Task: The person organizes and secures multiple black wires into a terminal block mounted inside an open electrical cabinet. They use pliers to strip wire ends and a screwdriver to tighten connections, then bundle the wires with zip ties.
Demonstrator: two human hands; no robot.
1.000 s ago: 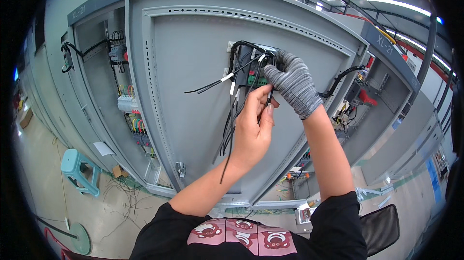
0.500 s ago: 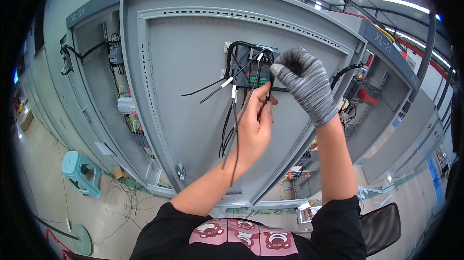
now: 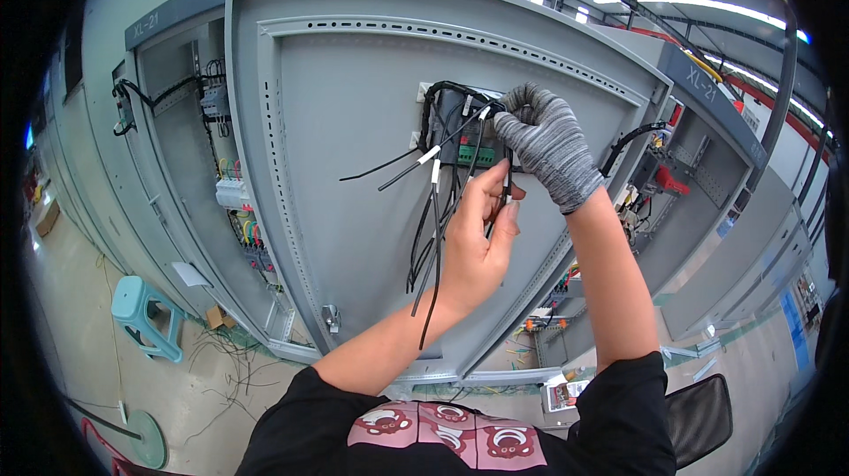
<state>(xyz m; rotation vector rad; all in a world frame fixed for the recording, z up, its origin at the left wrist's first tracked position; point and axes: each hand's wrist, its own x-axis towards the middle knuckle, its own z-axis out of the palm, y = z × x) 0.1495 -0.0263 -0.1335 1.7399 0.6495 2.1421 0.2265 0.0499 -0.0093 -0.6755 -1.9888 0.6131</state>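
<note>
Black wire (image 3: 508,173) is pinched in my left hand (image 3: 480,241) below the door's (image 3: 354,140) top edge; right hand (image 3: 554,153) curled, hold unclear.

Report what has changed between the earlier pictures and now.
The gloved right hand, off to the right half a second ago, is back leftward at the wires by the module's upper right corner; its hold on them is unclear. The two loose wire ends at left, close together at first, now spread apart. Unchanged: the left hand pinches a black wire below the module, which sits on the grey panel.
</note>
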